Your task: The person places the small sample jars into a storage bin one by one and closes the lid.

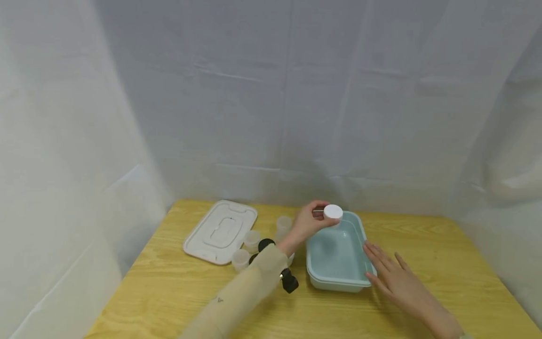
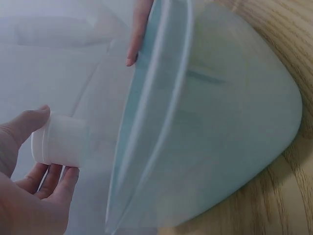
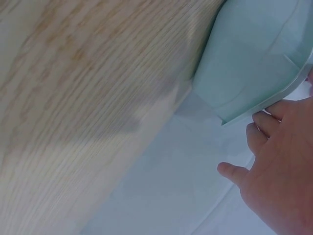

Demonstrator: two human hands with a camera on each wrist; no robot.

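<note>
My left hand (image 1: 311, 219) pinches a small white round jar (image 1: 333, 212) above the far left corner of a pale green tub (image 1: 338, 278). The left wrist view shows the jar (image 2: 58, 142) between thumb and fingers of that hand (image 2: 34, 196), beside the tub's wall (image 2: 210, 137). My right hand (image 1: 391, 275) lies with straight fingers against the tub's right rim. In the right wrist view that hand (image 3: 279, 161) has its fingers touching the tub's edge (image 3: 259, 63).
A whitish tub lid (image 1: 220, 231) lies flat at the left on the wooden table (image 1: 444, 263). Several small translucent cups (image 1: 251, 239) stand between the lid and the tub. White sheeting (image 1: 271, 103) walls in the table on three sides.
</note>
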